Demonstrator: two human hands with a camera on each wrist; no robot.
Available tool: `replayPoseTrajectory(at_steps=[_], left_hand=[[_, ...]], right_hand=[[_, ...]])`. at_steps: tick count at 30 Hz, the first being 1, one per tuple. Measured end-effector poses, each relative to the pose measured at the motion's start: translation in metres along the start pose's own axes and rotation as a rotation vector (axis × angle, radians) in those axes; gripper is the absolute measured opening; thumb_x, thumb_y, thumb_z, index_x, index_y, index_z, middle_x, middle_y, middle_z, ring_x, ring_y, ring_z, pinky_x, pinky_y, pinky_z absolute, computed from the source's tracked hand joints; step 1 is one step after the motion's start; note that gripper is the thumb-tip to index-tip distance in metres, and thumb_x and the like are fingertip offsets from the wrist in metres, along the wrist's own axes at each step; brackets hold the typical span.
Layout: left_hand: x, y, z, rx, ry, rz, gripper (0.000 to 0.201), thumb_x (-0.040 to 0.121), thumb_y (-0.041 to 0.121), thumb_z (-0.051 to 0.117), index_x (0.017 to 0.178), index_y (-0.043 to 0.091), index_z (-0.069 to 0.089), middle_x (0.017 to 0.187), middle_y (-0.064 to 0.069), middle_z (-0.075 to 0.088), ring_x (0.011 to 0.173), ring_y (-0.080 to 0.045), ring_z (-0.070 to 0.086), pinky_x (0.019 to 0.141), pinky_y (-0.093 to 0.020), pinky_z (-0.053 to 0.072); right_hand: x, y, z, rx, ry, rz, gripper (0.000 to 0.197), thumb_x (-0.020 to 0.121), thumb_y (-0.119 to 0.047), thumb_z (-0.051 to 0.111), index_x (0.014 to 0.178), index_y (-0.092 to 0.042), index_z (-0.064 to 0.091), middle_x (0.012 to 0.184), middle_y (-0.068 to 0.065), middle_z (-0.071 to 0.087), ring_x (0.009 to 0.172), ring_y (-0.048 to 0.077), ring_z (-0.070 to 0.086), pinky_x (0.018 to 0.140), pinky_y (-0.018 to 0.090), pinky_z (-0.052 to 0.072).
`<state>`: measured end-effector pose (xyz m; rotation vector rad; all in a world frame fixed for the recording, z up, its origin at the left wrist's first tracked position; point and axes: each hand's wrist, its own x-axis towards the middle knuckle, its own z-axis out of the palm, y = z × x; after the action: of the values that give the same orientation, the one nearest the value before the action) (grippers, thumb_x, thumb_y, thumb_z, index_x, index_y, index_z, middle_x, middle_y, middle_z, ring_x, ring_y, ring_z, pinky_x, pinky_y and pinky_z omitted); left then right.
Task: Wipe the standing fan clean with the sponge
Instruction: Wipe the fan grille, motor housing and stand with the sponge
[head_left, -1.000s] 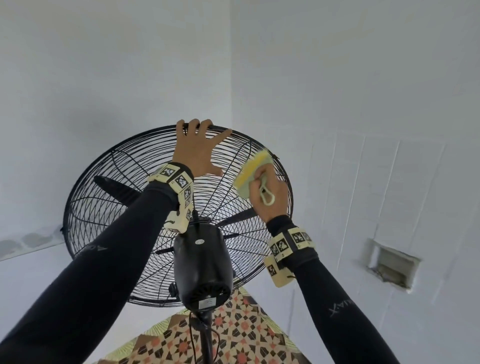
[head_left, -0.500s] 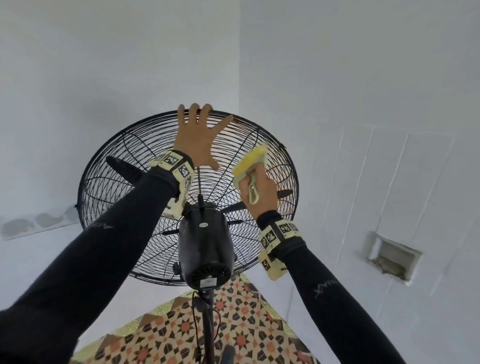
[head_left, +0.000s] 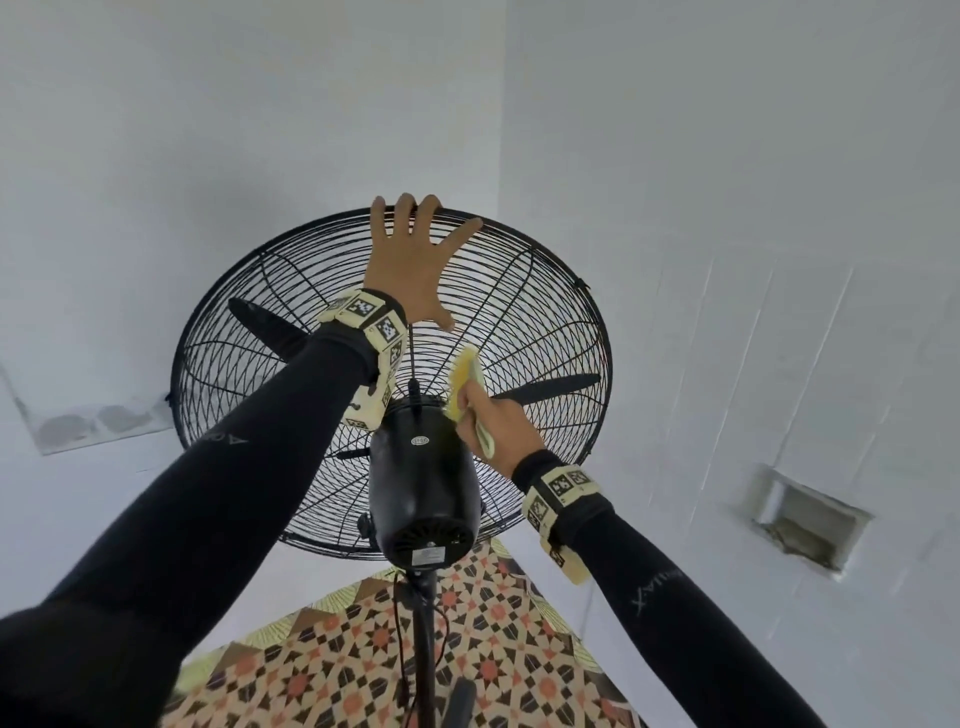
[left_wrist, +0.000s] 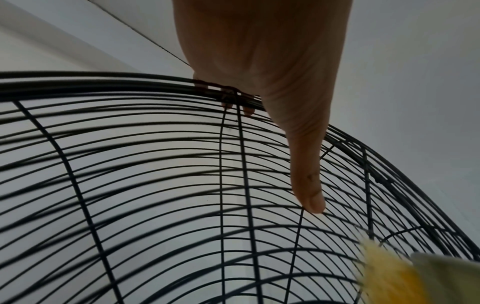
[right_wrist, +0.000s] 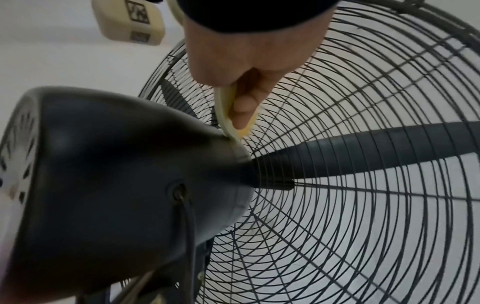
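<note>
The black standing fan shows its wire cage (head_left: 545, 291) and motor housing (head_left: 423, 488) from behind. My left hand (head_left: 413, 270) lies on the top of the cage, fingertips hooked over the rim (left_wrist: 103, 82), thumb (left_wrist: 306, 174) stretched along the wires. My right hand (head_left: 491, 421) pinches a yellow sponge (head_left: 464, 382) just right of the housing's front end. In the right wrist view the sponge (right_wrist: 226, 115) touches the housing (right_wrist: 116, 164) where it meets the cage (right_wrist: 376, 205). A blade (right_wrist: 376, 150) sits still behind the wires.
The fan's pole (head_left: 425, 649) and its cord (head_left: 397, 623) drop to a patterned tile floor (head_left: 322, 670). White walls meet in a corner behind the fan. A recessed box (head_left: 810, 519) is set in the right wall.
My right hand has brought the sponge down and left, from the cage's upper right to the motor housing. The left hand has stayed on the top rim.
</note>
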<state>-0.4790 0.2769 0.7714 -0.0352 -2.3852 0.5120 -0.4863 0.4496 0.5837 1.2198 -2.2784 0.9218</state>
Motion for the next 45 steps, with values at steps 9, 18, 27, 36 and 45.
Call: replayPoseTrajectory(at_steps=[9, 18, 27, 36, 45], left_hand=[[0.001, 0.006, -0.003, 0.053, -0.031, -0.036, 0.141, 0.054, 0.081, 0.082, 0.162, 0.043, -0.001, 0.166, -0.018, 0.012, 0.152, -0.046, 0.011, 0.12, -0.072, 0.005], [-0.003, 0.011, -0.01, 0.063, -0.047, -0.058, 0.142, 0.054, 0.078, 0.085, 0.162, 0.044, 0.0, 0.165, -0.017, 0.013, 0.152, -0.045, 0.011, 0.121, -0.071, 0.004], [-0.002, 0.012, -0.01, 0.076, -0.06, -0.079, 0.144, 0.051, 0.078, 0.086, 0.162, 0.045, 0.0, 0.165, -0.017, 0.013, 0.152, -0.046, 0.01, 0.12, -0.072, 0.005], [-0.002, 0.015, -0.013, 0.116, -0.078, -0.104, 0.144, 0.053, 0.078, 0.085, 0.162, 0.045, -0.003, 0.166, -0.016, 0.012, 0.153, -0.045, 0.011, 0.121, -0.071, 0.007], [-0.002, 0.016, -0.013, 0.111, -0.094, -0.101, 0.144, 0.053, 0.081, 0.082, 0.161, 0.047, -0.007, 0.168, -0.016, 0.009, 0.154, -0.044, 0.008, 0.119, -0.075, 0.002]], right_hand=[[-0.002, 0.006, -0.026, -0.186, -0.17, -0.112, 0.02, 0.105, -0.021, 0.047, 0.108, -0.019, 0.028, 0.08, 0.009, 0.061, 0.058, 0.026, 0.059, 0.051, 0.031, 0.046], [-0.01, 0.006, -0.023, -0.06, -0.192, -0.106, 0.03, 0.097, -0.008, 0.055, 0.099, -0.023, 0.029, 0.07, -0.012, 0.048, 0.055, 0.004, 0.051, 0.05, 0.015, 0.037], [-0.007, 0.006, -0.027, -0.043, -0.167, -0.189, 0.022, 0.097, -0.012, 0.056, 0.099, -0.016, 0.035, 0.071, -0.002, 0.053, 0.054, 0.019, 0.053, 0.051, 0.026, 0.041], [0.001, 0.012, -0.037, 0.097, -0.038, -0.151, 0.012, 0.098, -0.014, 0.053, 0.097, -0.011, 0.041, 0.071, 0.006, 0.061, 0.055, 0.021, 0.059, 0.047, 0.03, 0.05], [0.005, 0.011, -0.05, 0.124, 0.168, -0.149, 0.017, 0.097, -0.006, 0.055, 0.093, -0.014, 0.041, 0.067, -0.01, 0.052, 0.049, 0.002, 0.051, 0.045, 0.016, 0.045]])
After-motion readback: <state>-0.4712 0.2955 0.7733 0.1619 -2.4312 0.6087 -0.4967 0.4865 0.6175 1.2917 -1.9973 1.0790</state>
